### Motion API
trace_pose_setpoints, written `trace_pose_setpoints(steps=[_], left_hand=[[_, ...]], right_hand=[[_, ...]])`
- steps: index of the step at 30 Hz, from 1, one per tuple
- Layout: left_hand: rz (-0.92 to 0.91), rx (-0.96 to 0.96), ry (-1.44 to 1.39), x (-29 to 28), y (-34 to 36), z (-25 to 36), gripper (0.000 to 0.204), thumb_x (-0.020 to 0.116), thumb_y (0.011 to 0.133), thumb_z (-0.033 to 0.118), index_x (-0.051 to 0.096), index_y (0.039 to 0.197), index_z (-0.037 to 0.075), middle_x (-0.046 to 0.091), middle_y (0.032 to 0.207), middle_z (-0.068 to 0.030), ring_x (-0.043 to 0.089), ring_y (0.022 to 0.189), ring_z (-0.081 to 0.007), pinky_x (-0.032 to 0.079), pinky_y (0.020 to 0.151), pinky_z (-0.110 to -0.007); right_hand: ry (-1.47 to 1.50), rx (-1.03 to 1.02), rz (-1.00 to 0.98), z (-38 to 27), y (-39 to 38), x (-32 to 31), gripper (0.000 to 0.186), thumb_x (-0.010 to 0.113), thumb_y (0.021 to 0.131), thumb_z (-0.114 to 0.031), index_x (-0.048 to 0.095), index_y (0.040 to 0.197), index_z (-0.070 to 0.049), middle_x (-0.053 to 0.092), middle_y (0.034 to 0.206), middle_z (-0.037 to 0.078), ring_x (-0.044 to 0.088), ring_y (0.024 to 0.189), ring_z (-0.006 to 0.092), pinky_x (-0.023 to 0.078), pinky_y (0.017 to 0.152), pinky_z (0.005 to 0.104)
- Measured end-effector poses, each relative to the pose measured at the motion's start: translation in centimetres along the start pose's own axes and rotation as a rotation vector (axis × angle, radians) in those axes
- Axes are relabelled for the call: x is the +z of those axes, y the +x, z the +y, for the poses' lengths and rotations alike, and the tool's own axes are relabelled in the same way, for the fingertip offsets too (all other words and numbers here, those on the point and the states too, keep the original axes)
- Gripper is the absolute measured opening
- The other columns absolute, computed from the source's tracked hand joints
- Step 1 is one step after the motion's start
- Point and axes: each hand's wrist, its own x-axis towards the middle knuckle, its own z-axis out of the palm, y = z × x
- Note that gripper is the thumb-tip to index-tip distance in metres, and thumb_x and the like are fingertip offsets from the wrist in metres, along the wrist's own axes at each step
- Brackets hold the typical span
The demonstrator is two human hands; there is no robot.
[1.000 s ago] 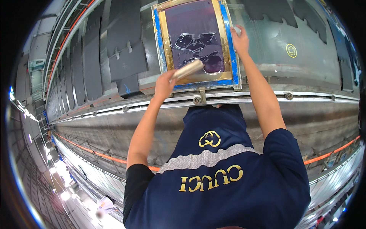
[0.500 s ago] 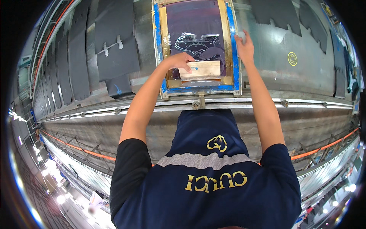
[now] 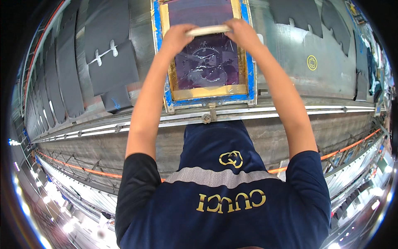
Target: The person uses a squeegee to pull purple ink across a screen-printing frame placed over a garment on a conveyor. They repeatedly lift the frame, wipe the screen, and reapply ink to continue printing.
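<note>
Fingers [image 3: 187, 28] of both outstretched hands [image 3: 175, 40] [image 3: 247, 35] on a pale bar [image 3: 209, 30]

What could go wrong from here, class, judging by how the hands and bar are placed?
Uneven pressure is one risk: the left hand and right hand grip opposite ends of the pale bar, so it might tilt and streak the glossy dark layer. Also, the right hand is close to the side of the blue-edged frame, so it could knock it.
</note>
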Motion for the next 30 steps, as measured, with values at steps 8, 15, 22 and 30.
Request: trace_pose_setpoints(steps=[8,15,22,30], left_hand=[[0.078,0.057,0.149,7.1,-15.4,3.4,0.049,0.070,0.069,-0.001,0.074,0.115,0.015,0.073,0.118,-0.0027,0.064,0.108,-0.0277,0.054,0.091,-0.041],[0.231,0.151,0.089,3.9,-12.2,2.8,0.054,0.067,0.069,-0.006,0.074,0.118,0.015,0.072,0.122,-0.0042,0.066,0.112,-0.0279,0.055,0.094,-0.039],[0.169,0.014,-0.014,0.2,-0.6,-1.2,0.036,0.071,0.076,0.008,0.078,0.110,0.017,0.074,0.111,-0.0086,0.067,0.104,-0.0322,0.054,0.092,-0.041],[0.140,0.070,0.089,6.0,-12.3,1.4,0.045,0.073,0.069,0.003,0.077,0.111,0.016,0.075,0.115,-0.0022,0.067,0.102,-0.0251,0.054,0.090,-0.039]], right_hand=[[0.087,-0.005,0.057,-5.5,-15.7,3.9,0.046,0.074,0.072,-0.001,0.069,0.117,-0.006,0.063,0.113,0.010,0.060,0.107,0.0298,0.048,0.096,0.0419],[-0.028,-0.038,0.017,-6.0,-11.9,0.3,0.048,0.076,0.073,-0.008,0.069,0.120,-0.013,0.063,0.124,0.007,0.058,0.112,0.0299,0.047,0.093,0.0426],[0.071,0.013,0.122,-1.6,-0.3,-0.1,0.037,0.073,0.077,-0.006,0.074,0.113,-0.008,0.071,0.115,0.011,0.063,0.110,0.0344,0.052,0.096,0.0426],[0.275,0.083,0.117,-5.4,-13.4,4.0,0.044,0.070,0.072,0.004,0.070,0.115,-0.003,0.068,0.118,0.014,0.064,0.110,0.0342,0.052,0.097,0.0429]])
